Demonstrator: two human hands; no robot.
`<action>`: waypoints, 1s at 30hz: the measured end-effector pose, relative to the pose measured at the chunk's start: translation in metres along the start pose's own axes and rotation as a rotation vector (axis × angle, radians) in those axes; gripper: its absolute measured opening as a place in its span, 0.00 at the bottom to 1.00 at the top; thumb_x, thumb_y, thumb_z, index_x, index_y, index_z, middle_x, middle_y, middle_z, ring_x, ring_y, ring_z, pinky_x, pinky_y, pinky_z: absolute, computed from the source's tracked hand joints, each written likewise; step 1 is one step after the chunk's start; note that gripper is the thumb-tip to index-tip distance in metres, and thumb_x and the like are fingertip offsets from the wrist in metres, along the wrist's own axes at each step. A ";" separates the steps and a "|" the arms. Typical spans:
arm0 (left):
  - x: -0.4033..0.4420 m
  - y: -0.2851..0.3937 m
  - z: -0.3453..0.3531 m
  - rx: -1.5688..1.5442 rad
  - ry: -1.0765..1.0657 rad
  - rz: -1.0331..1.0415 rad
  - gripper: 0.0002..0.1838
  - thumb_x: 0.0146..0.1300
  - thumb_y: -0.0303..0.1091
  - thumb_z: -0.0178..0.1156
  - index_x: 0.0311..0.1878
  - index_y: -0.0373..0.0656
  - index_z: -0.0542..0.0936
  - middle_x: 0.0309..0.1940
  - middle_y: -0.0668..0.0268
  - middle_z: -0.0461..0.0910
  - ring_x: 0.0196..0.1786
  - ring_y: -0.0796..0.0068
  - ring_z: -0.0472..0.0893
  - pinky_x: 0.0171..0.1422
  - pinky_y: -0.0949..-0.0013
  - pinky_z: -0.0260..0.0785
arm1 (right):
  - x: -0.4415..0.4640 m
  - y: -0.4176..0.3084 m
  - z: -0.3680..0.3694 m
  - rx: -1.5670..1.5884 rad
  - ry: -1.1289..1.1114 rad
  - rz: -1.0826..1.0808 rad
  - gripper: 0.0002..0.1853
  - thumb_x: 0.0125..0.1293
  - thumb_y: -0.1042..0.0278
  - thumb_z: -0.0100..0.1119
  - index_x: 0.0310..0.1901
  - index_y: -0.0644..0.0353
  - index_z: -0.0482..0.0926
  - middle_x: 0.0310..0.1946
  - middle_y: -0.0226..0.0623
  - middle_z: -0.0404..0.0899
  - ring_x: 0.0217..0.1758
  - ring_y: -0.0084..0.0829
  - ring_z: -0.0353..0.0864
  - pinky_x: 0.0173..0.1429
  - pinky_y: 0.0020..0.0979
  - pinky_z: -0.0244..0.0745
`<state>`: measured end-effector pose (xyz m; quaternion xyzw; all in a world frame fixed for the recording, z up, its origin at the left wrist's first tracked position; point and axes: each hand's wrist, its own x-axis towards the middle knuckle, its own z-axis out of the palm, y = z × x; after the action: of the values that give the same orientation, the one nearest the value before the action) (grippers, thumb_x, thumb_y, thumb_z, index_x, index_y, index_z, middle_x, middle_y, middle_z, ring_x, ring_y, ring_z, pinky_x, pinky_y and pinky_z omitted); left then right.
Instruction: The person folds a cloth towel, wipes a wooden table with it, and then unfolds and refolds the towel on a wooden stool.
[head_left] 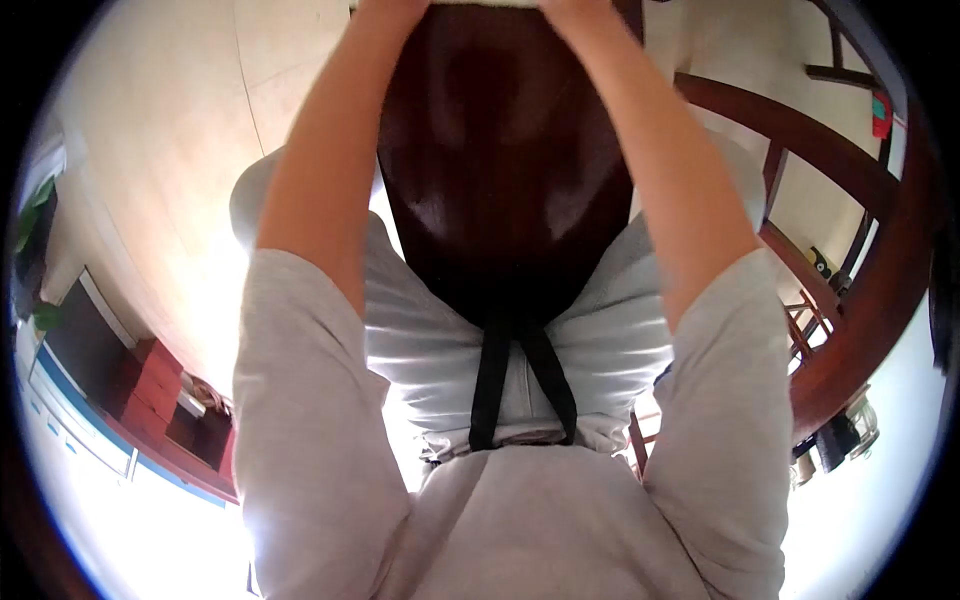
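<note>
Both of my arms reach forward to the top edge of the view, where the hands are mostly cut off. My left hand [395, 6] shows only its wrist end, and its fingers are out of frame. Likewise my right hand [575, 8] shows little more than the wrist. Between them runs a thin pale strip [485, 3], its kind too cut off to tell; whether the hands grip it is hidden. Below it, between my legs, lies a glossy dark brown wooden surface [500, 130]. Black drawstring ends [490, 390] hang from my waist.
A curved dark wooden chair [800, 130] stands close on the right. On the left are red boxes or drawers [150, 395] and a dark panel [85, 335]. Pale flooring [170, 130] spreads at the upper left. A small red object [881, 114] is at the far right.
</note>
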<state>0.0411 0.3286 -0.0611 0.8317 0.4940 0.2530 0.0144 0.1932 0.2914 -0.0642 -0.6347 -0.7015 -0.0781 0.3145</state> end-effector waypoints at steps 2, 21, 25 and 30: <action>-0.024 0.007 0.004 0.002 0.004 0.017 0.20 0.66 0.44 0.53 0.24 0.39 0.80 0.26 0.55 0.84 0.32 0.50 0.81 0.49 0.48 0.69 | -0.022 -0.008 -0.015 -0.118 -0.122 0.052 0.16 0.67 0.58 0.55 0.27 0.60 0.78 0.26 0.44 0.81 0.33 0.48 0.80 0.41 0.50 0.72; -0.225 0.110 -0.070 -0.070 -0.005 0.056 0.09 0.61 0.37 0.59 0.26 0.45 0.78 0.24 0.65 0.77 0.33 0.61 0.78 0.43 0.56 0.64 | -0.212 -0.069 -0.126 0.069 -0.087 -0.001 0.05 0.57 0.64 0.64 0.28 0.54 0.80 0.27 0.33 0.80 0.36 0.36 0.80 0.42 0.39 0.69; -0.217 0.098 -0.071 -0.144 -0.035 0.166 0.09 0.61 0.35 0.59 0.26 0.45 0.77 0.24 0.64 0.75 0.34 0.60 0.78 0.44 0.55 0.65 | -0.201 -0.061 -0.122 0.178 -0.061 -0.100 0.04 0.55 0.65 0.65 0.28 0.53 0.81 0.27 0.31 0.79 0.35 0.35 0.79 0.40 0.37 0.68; -0.176 0.069 -0.052 -0.143 -0.050 0.200 0.08 0.61 0.35 0.59 0.26 0.46 0.76 0.24 0.64 0.74 0.34 0.60 0.78 0.46 0.54 0.66 | -0.159 -0.038 -0.098 0.185 -0.124 -0.195 0.05 0.53 0.65 0.65 0.27 0.52 0.79 0.25 0.31 0.76 0.34 0.35 0.78 0.38 0.37 0.67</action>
<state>0.0071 0.1357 -0.0684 0.8798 0.3886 0.2669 0.0606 0.1908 0.1012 -0.0616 -0.5356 -0.7819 -0.0040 0.3189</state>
